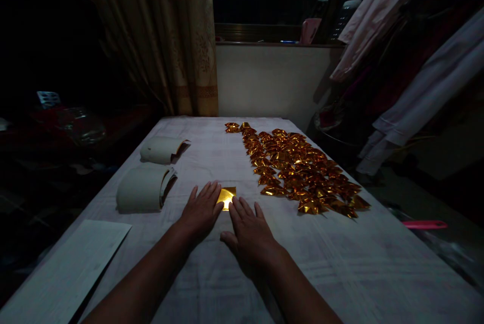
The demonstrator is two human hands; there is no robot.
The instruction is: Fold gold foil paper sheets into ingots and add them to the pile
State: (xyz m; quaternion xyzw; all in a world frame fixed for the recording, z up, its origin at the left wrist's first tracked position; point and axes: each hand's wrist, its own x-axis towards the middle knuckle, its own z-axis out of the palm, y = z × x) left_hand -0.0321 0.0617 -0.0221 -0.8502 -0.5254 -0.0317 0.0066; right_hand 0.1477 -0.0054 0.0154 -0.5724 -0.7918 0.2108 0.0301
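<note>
A small sheet of shiny gold foil paper [228, 195] lies flat on the cloth-covered table between my two hands. My left hand [201, 209] rests palm down with its fingers stretched out, its fingertips and thumb at the sheet's left edge. From the right, my right hand [247, 225] lies flat too, fingertips touching the sheet's lower right corner and thumb spread to the left. Part of the paper is hidden under the fingers. Right of my hands spreads a large pile of folded gold foil pieces [298, 162].
Two curled stacks of pale paper, one farther back [161, 150] and one nearer [139, 190], stand at the left. A flat pale board or sheet [71, 268] lies at the near left edge. Behind are a curtain [189, 36] and wall; clothes [434, 87] hang at the right.
</note>
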